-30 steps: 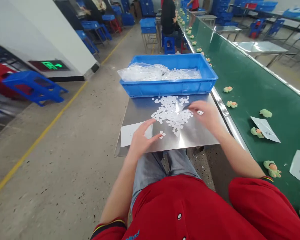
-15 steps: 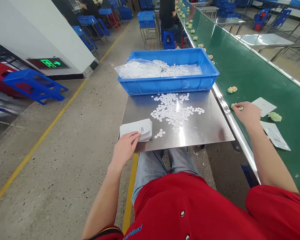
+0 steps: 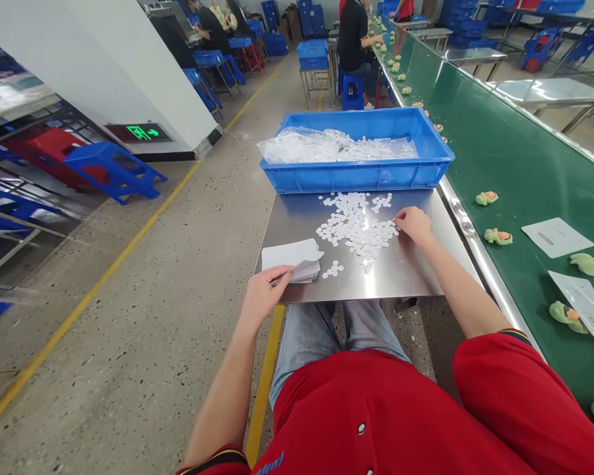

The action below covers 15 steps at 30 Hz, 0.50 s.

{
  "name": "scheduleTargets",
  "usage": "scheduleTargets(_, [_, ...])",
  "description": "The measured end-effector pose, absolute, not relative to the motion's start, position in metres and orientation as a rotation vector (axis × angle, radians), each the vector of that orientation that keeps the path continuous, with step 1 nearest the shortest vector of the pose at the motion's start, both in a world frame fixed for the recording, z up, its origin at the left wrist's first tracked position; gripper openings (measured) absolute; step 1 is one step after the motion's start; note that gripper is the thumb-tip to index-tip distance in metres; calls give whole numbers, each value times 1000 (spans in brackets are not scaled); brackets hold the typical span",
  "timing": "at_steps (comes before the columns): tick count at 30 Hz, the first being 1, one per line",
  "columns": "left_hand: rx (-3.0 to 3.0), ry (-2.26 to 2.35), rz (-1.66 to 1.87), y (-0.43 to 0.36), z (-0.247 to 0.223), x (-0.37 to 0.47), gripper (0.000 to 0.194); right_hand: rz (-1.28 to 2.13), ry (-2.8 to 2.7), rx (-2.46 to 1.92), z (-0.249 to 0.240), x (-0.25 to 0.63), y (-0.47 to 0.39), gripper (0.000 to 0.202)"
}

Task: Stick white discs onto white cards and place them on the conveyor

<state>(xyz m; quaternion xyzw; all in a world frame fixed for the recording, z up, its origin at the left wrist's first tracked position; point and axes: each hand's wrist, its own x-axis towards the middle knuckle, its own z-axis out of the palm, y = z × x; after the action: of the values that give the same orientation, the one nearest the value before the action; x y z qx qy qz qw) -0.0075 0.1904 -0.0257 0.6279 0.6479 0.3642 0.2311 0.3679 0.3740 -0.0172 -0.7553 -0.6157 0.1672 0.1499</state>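
My left hand is at the front left of the steel table, thumb and fingers closed on the near edge of a white card. That card bends up from a stack of white cards. Across the table, my right hand is at the right edge of a spread of small white discs. Its thumb and forefinger pinch a disc there, mostly covered by the fingertips. A few loose discs lie between the stack and the larger spread.
A blue crate with a clear bag and more discs stands at the table's far side. Along the right runs a green conveyor belt with small green figures and white cards. Co-workers sit farther off.
My right hand has left the figure on the belt and moved left to the discs. My left hand has lifted the edge of the top card. The view has shifted slightly.
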Motion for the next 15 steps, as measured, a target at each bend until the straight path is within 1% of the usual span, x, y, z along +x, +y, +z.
scheduleTargets(4, [1531, 1847, 1281, 193, -24, 6, 25, 524, -1733, -2062, -7, 372, 369, 13])
scheduleTargets(8, [1399, 1775, 1448, 203, -18, 34, 26, 659, -1657, -1761, 8, 368, 349, 25])
scheduleTargets(12, [1407, 1644, 1427, 218, -14, 63, 27, 771, -1616, -1350, 23, 353, 323, 38])
scheduleTargets(15, [1563, 1531, 1241, 221, -7, 72, 28, 763, -1653, -1265, 29, 345, 310, 38])
